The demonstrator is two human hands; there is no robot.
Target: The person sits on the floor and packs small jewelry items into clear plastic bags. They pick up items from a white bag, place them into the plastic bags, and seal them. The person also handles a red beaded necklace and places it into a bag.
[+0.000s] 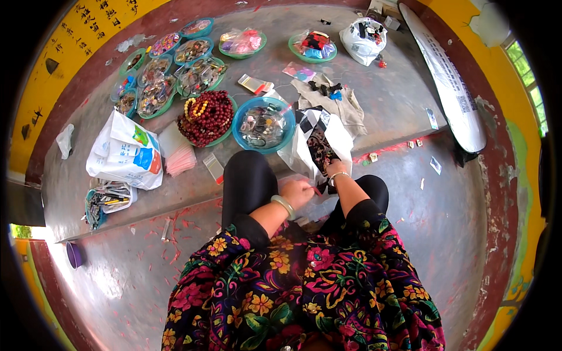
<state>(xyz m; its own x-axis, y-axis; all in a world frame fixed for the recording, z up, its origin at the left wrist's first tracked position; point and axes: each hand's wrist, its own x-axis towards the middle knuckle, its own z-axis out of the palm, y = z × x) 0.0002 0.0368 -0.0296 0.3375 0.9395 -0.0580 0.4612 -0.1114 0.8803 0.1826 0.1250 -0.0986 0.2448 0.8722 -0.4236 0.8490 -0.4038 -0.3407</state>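
Note:
Over my lap, my left hand [297, 193], with a pale bangle at the wrist, is closed on a clear plastic bag [319, 207] that drapes between my knees. A bit of red shows beside its fingertips. My right hand [336, 168], wearing a wristband, reaches to the mouth of a white plastic bag [338, 136]. Its fingers look curled, but what they grip is hidden. Dark patterned pieces [319, 146] fill that white bag. Just left of it stands a blue basin [236, 126] of small packaged items.
Dark red bead strings [205, 120] heap on a green tray. Several baskets of packets [157, 96] stand farther left. A white shopping bag [126, 152] sits near a container of pens [111, 196]. Grey cloth [348, 111] lies ahead; a long white board [445, 76] leans right. The raised ledge drops to the floor.

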